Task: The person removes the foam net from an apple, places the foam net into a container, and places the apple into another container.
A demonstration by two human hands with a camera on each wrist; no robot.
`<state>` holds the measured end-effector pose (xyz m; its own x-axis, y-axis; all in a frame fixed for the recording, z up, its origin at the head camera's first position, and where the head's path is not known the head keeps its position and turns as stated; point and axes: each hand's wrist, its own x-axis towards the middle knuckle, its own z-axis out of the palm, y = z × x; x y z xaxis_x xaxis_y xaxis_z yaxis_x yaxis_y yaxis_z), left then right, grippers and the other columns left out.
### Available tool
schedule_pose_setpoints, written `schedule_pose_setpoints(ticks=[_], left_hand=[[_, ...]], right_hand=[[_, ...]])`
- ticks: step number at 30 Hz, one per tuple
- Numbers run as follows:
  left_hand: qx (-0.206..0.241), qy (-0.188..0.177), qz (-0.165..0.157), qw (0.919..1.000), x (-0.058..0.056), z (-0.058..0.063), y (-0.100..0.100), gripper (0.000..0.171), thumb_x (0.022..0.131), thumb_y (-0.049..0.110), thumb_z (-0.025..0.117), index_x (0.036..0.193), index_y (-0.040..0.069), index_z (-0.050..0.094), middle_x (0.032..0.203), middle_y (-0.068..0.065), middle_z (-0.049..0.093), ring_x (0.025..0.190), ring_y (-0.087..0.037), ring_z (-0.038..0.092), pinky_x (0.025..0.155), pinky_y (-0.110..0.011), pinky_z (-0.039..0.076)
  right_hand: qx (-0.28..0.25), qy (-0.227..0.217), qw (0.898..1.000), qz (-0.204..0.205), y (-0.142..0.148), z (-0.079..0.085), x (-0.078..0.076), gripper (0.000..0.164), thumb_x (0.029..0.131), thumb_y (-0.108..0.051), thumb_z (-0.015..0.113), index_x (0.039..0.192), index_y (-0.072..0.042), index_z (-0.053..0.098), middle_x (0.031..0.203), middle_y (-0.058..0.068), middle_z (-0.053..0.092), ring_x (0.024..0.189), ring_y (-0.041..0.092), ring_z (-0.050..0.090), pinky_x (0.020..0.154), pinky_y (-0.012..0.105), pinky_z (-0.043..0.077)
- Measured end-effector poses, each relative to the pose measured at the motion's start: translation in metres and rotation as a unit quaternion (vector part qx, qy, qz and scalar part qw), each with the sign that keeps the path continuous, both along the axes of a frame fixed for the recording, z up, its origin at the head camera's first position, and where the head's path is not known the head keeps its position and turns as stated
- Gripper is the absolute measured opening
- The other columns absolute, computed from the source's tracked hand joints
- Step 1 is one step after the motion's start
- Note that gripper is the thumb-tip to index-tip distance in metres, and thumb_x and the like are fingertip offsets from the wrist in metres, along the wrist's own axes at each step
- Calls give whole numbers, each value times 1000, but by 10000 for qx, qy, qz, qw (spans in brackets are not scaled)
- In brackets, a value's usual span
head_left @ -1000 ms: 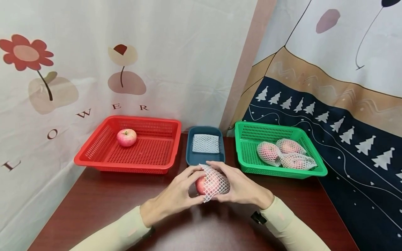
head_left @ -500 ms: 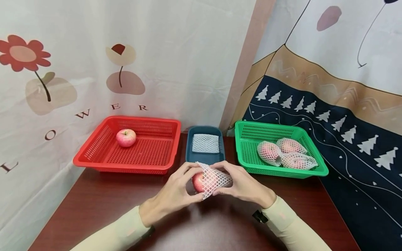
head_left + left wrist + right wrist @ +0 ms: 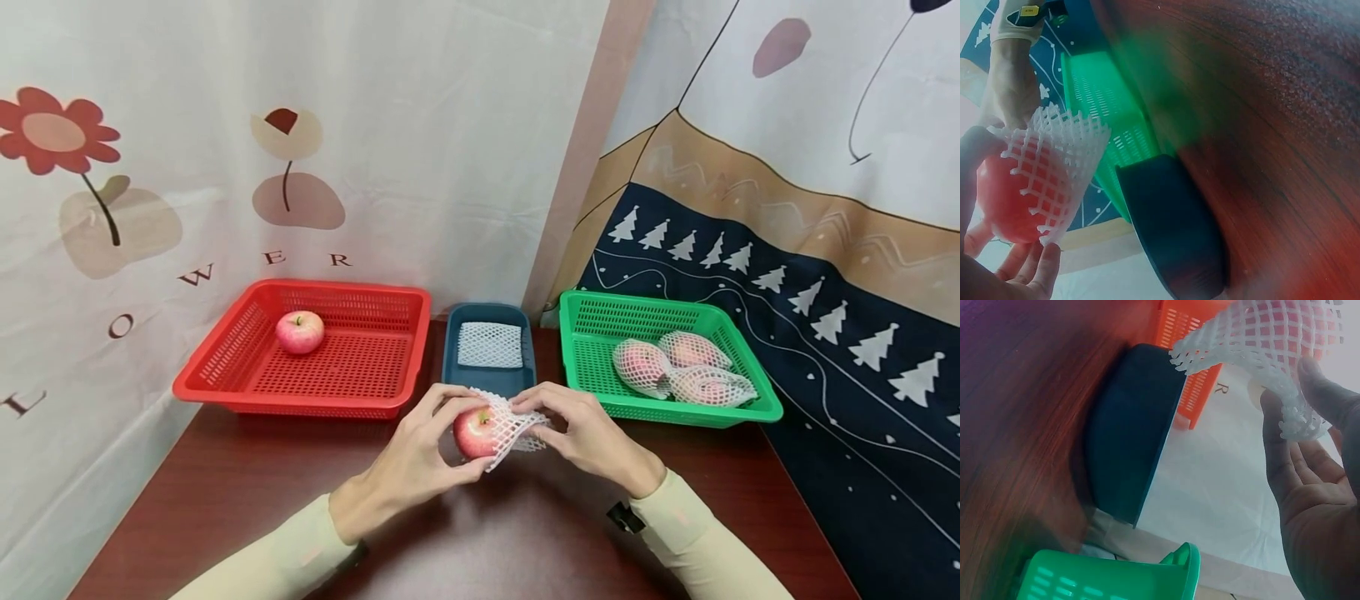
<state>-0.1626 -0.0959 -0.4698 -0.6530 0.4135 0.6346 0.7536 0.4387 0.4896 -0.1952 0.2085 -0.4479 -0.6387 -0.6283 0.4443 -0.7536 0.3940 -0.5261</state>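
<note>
Above the table's middle, a red apple [image 3: 472, 433] sits partly inside a white foam net sleeve [image 3: 510, 423]. My left hand [image 3: 420, 454] grips the apple and the net's edge from the left, thumb below and fingers above. From the right, my right hand [image 3: 592, 429] pinches the gathered far end of the net between thumb and fingers. In the left wrist view, the net [image 3: 1063, 169] covers one side of the apple [image 3: 1007, 206] and its tail stands free. The right wrist view has the net's bunched end [image 3: 1300, 419] between thumb and fingers.
At the left, a red basket [image 3: 330, 404] holds one bare apple [image 3: 300, 332]. A dark blue tray [image 3: 489, 383] with flat foam nets [image 3: 490, 345] stands in the middle. The green basket [image 3: 600, 400] at the right holds several netted apples [image 3: 641, 364].
The apple has shifted slightly left and more of its bare red side with the stem shows. My right fingers have moved from around the apple to the net's end.
</note>
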Motion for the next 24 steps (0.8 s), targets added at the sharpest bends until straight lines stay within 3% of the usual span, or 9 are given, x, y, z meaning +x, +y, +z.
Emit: schedule_pose_setpoints(ticks=[4, 13, 24], left_hand=[[-11, -117, 102, 9999, 0, 2, -1, 76, 82, 28, 108, 149, 21, 73, 146, -6, 67, 133, -20, 71, 104, -37, 71], [55, -191, 290, 9994, 2, 4, -4, 76, 82, 30, 107, 149, 23, 72, 148, -4, 67, 134, -20, 70, 102, -38, 72], [351, 87, 313, 9989, -2, 7, -9, 74, 81, 25, 107, 146, 17, 73, 146, -7, 69, 134, -24, 71, 103, -43, 72]], right_hand=[[-10, -55, 9999, -84, -2, 2, 1, 43, 99, 3, 89, 134, -21, 81, 138, 1, 83, 122, 19, 79, 100, 31, 70], [31, 36, 9997, -220, -3, 6, 2, 42, 96, 0, 93, 132, -20, 82, 121, -2, 84, 91, 6, 64, 72, 21, 59], [262, 37, 9984, -509, -5, 9, 1, 35, 97, -5, 94, 126, -19, 82, 108, -6, 81, 81, 4, 59, 66, 21, 55]])
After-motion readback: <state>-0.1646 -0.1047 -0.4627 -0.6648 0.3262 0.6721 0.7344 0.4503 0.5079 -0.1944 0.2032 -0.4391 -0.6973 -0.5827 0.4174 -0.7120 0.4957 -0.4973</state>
